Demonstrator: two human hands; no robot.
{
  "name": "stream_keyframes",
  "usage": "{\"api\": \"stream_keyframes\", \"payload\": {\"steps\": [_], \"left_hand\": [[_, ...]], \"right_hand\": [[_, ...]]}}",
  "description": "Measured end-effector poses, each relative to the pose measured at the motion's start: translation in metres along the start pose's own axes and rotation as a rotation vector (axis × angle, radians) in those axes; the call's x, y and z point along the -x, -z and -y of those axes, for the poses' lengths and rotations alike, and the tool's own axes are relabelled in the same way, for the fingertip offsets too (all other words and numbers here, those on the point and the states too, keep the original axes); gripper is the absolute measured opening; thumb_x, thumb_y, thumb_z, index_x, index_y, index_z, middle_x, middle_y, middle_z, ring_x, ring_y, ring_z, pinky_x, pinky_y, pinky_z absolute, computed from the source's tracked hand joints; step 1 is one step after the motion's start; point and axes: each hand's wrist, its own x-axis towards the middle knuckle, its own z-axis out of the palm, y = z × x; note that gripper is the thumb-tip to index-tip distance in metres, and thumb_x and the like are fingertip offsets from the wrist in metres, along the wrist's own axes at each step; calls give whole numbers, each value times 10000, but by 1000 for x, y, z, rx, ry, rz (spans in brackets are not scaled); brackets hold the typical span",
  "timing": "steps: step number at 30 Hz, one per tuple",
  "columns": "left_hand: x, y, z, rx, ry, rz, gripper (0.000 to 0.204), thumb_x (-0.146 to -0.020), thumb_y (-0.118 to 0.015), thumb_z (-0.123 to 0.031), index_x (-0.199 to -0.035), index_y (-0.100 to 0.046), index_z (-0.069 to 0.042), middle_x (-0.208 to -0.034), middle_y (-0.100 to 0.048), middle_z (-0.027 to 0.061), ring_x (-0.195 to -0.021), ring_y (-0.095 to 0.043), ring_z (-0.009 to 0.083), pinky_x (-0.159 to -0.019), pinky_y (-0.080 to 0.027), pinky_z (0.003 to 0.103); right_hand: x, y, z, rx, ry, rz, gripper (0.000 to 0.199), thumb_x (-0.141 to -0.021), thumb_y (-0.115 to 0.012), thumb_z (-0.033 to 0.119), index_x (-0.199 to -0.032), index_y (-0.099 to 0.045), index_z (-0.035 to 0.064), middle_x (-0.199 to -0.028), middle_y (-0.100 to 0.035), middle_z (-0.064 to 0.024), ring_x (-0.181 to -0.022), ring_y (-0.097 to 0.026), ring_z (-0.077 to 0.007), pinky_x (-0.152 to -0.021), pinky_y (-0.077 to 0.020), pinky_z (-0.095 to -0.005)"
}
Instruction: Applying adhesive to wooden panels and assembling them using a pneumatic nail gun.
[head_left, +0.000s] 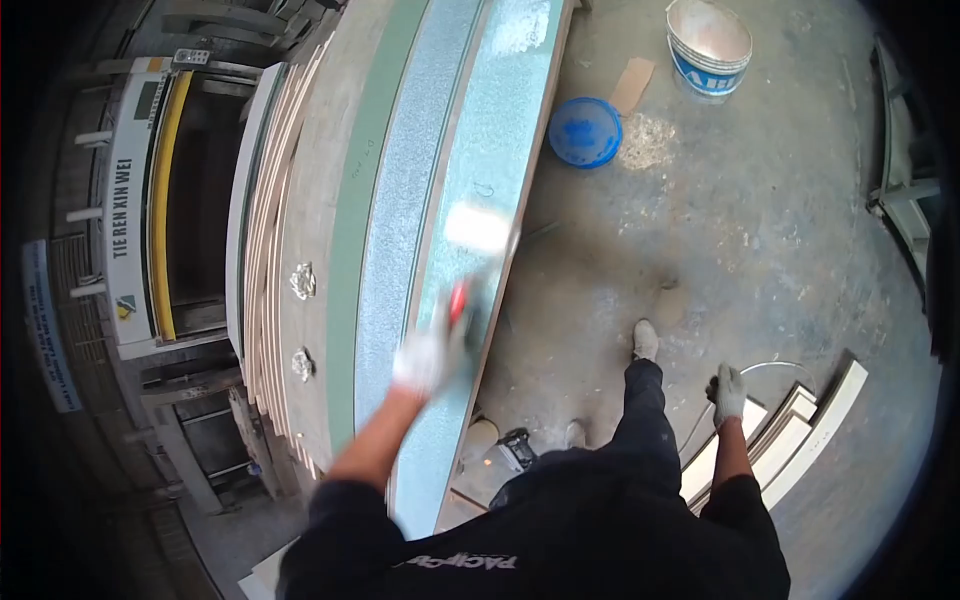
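Roller (pixel 478 232), white and blurred, lies on the long pale-blue panel (pixel 470 180); we grip its red handle in our gloved left hand (pixel 430 355), arm stretched forward. Our gloved right hand (pixel 728 392) hangs by our side, fingers curled on nothing, above stacked boards (pixel 800 430)

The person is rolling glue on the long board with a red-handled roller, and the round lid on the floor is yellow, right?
Not quite: the lid on the floor is blue, not yellow, as the head view shows. The rest holds: the gloved left hand holds a red-handled roller on the long board.
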Motion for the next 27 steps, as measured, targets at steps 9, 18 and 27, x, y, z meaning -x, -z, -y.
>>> {"api": "stream_keyframes", "payload": {"steps": [9,18,27], "left_hand": [[-149,64,-51,79,-113,-82,483,-1024,-451,-426,-1368,-485,-89,-980,-685,305,-820,-686,486,-726,-540,597],[-209,95,-81,71,-192,-109,572,-1014,-419,-441,-1446,-425,-67,-1075,-690,294,-1004,-677,463,-877,-532,557],[339,-88,120,79,326,500,647,-1005,-517,-419,-1543,-315,-124,-860,-697,240,-768,-690,442,-658,-522,573]], "right_hand": [[-4,-23,37,-2,83,7,485,-997,-606,445,-1226,-582,18,-788,-599,-36,-597,-582,-125,-547,-507,-274],[3,14,3,-79,-54,-142,381,-1013,-563,429,-1042,-577,49,-678,-549,-31,-491,-534,-125,-421,-417,-281],[-29,-58,55,172,93,107,467,-989,-594,480,-1126,-598,33,-665,-548,-25,-509,-556,-141,-436,-434,-289]]}}
